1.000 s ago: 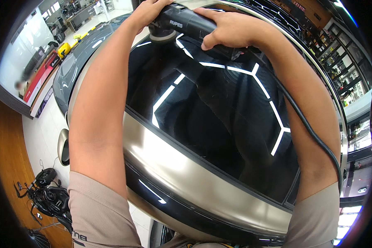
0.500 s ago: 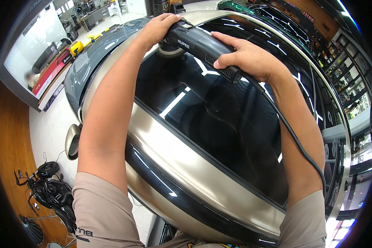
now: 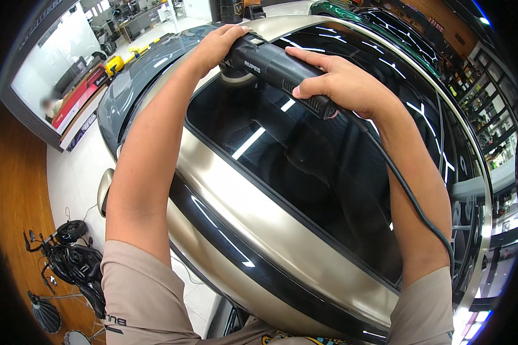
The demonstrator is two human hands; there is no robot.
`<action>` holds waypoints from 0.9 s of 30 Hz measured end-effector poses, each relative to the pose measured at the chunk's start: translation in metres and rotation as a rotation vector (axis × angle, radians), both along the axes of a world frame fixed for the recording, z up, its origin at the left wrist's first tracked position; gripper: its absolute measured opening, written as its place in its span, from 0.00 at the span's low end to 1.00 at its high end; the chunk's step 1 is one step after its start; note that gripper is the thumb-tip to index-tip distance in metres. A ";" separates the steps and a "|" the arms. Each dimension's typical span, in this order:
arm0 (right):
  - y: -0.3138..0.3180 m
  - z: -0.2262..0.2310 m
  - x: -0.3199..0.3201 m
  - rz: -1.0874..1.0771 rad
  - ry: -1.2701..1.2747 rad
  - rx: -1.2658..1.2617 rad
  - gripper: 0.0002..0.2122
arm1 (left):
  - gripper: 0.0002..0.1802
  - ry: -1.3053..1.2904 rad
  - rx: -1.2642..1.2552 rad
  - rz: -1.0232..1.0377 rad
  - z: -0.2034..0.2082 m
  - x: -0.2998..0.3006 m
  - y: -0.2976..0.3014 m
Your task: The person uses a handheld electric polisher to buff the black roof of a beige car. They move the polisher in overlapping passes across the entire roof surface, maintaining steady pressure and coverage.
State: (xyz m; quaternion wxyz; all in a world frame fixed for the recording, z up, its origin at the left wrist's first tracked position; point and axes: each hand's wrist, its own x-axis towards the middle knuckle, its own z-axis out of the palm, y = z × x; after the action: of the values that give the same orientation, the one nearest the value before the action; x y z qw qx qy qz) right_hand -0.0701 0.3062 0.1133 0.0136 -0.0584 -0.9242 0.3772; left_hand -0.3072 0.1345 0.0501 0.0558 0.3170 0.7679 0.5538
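A black corded polisher [image 3: 273, 68] lies tilted over the far left part of a car's glossy black roof panel [image 3: 316, 155]. Over the polisher's head my left hand [image 3: 220, 47] is closed, its fingertips partly hidden behind the tool. My right hand [image 3: 348, 83] grips the rear of the body, with the thumb on the near side and a finger stretched along the top. Beneath the head, the round pad [image 3: 237, 79] appears to rest on the panel near its corner. From the tool's rear end the black cord [image 3: 408, 187] runs down along my right forearm.
Gold-beige bodywork [image 3: 236, 172] borders the roof panel, with a side mirror [image 3: 105, 190] at left. A grey car [image 3: 126, 98] and a motorcycle [image 3: 77, 261] stand to the left. Farther off are a green car [image 3: 380, 26], shelves [image 3: 495, 115] and a seated person [image 3: 50, 106].
The polisher and both hands have shifted slightly left over the roof panel. Both hands keep their hold, and the whole view has moved a little.
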 end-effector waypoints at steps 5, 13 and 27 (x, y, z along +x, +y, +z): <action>0.002 -0.004 0.002 -0.006 0.033 0.018 0.40 | 0.31 0.030 0.004 -0.007 -0.001 0.005 -0.001; -0.007 -0.005 0.006 0.066 -0.011 -0.022 0.39 | 0.30 0.062 -0.010 0.035 -0.002 0.018 -0.026; -0.043 -0.001 0.017 0.169 -0.061 0.011 0.39 | 0.30 0.047 -0.026 0.117 -0.007 0.050 -0.083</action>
State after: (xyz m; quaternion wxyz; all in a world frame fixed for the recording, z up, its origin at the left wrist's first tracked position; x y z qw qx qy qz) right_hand -0.0529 0.2628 0.1125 -0.0463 0.0084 -0.9279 0.3699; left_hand -0.2575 0.0518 0.0431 0.0095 0.2838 0.7932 0.5387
